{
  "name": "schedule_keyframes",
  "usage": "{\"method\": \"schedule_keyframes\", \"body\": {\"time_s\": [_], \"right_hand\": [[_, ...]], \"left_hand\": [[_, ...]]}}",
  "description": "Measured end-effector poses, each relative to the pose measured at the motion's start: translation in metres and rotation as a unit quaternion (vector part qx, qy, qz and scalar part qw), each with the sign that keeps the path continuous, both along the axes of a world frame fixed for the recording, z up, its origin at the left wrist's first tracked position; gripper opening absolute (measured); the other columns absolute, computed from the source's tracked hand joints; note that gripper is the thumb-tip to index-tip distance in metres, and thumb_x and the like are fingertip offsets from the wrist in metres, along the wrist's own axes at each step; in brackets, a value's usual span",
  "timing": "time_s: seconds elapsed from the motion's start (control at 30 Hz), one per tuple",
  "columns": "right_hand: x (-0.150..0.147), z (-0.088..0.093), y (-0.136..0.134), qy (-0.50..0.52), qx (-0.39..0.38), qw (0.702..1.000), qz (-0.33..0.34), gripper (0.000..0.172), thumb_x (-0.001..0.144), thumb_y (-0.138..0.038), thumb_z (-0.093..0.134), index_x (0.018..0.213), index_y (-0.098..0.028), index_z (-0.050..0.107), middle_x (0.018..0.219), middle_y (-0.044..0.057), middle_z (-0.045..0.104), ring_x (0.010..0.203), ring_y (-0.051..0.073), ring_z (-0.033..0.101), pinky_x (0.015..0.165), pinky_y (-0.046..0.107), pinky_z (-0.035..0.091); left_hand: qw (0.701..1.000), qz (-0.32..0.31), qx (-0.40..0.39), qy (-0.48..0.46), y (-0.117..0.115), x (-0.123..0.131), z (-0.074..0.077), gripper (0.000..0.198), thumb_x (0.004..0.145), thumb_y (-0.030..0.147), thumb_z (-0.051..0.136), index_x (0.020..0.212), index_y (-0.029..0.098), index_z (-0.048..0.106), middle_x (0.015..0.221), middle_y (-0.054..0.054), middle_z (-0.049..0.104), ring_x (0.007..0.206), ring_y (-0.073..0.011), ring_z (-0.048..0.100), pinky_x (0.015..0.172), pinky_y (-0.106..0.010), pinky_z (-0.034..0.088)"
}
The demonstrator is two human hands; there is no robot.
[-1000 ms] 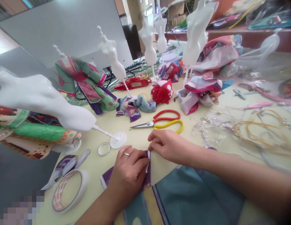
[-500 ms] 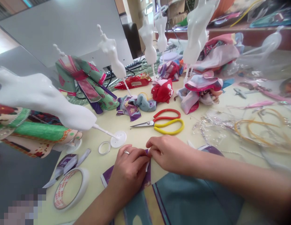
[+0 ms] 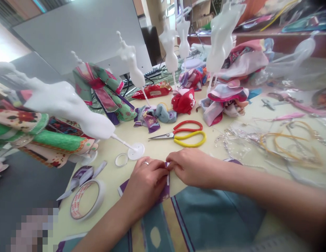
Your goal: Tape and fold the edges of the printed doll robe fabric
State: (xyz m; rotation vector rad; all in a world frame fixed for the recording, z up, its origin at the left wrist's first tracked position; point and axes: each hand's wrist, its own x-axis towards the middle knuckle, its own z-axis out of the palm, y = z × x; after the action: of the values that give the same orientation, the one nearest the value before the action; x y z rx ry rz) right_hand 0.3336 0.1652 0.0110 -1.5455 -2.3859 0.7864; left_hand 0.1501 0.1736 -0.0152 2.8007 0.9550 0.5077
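Observation:
My left hand [image 3: 145,183], with a ring on one finger, lies curled on a purple and teal piece of fabric [image 3: 194,220] at the near edge of the pale yellow table [image 3: 157,148]. My right hand [image 3: 190,166] meets it from the right. Both hands pinch the fabric's folded edge, where a thin white strip [image 3: 167,176] shows between the fingertips. Red and yellow scissors [image 3: 185,133] lie shut just beyond my hands.
A roll of tape [image 3: 86,199] and a small ring [image 3: 121,160] lie to the left. White doll mannequins [image 3: 73,108] on stands, some dressed in patterned cloth, crowd the left and back. Fabric scraps [image 3: 184,101], bead strings and yellow cord [image 3: 286,143] lie further back and right.
The view has shifted a little to the left. My hands stay together on the fabric edge, with only small finger movement.

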Motion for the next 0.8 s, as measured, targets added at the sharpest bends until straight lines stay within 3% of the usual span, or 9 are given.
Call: {"method": "schedule_keyframes", "body": {"time_s": [0.33, 0.8], "right_hand": [[-0.001, -0.008, 0.0, 0.031, 0.024, 0.999, -0.009, 0.024, 0.079, -0.016, 0.046, 0.091, -0.016, 0.066, 0.086, 0.01, 0.072, 0.081, 0.023, 0.066, 0.059, 0.026, 0.041], [0.0, -0.011, 0.0, 0.032, 0.043, 0.998, -0.013, 0.024, 0.079, -0.018, 0.047, 0.091, -0.016, 0.067, 0.084, 0.009, 0.072, 0.079, 0.023, 0.065, 0.058, 0.026, 0.04]], "left_hand": [[0.999, 0.024, 0.035, -0.035, -0.015, -0.007, -0.001, 0.013, 0.084, 0.012, 0.054, 0.089, 0.02, 0.063, 0.091, -0.001, 0.071, 0.081, -0.0171, 0.064, 0.094, -0.046, 0.036], [0.996, 0.02, 0.073, -0.048, -0.032, -0.008, 0.001, 0.013, 0.083, 0.008, 0.054, 0.083, 0.018, 0.062, 0.083, 0.0, 0.069, 0.077, -0.0149, 0.061, 0.094, -0.044, 0.036]]}}
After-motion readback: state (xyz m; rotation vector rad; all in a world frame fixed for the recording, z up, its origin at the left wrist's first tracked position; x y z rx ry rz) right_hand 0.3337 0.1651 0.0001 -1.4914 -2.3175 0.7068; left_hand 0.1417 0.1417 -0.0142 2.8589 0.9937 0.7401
